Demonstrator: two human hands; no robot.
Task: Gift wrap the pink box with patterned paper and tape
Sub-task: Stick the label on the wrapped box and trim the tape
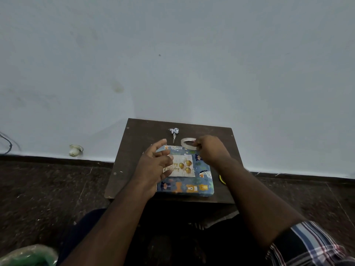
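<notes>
1. A wrapped box (185,181) lay flat on a small dark wooden table (134,143) that stood against a pale wall (172,54). Blue paper printed with bears and other animals covered it.
2. A white birthday card (183,167) with gold balloons sat on top of the box, towards its far left part.
3. The left hand (153,166) hovered at the left edge of the box, its fingers spread and fairly straight, with the fingertips over the left end of the card. It gripped nothing that could be seen.
4. The right hand (210,150) was over the far right corner of the box, fingers curled, pinching the near right edge of a roll of tape (187,144). The roll sat just beyond the far edge of the box.
5. A small scrap of patterned paper (174,132) lay on the table beyond the roll, apart from it.
6. A yellow thing (221,178) showed at the right of the box, mostly hidden by the right forearm; what it was could not be told.
7. A small pale thing (75,150) lay on the dark floor (48,189) by the wall, well left of the table.
</notes>
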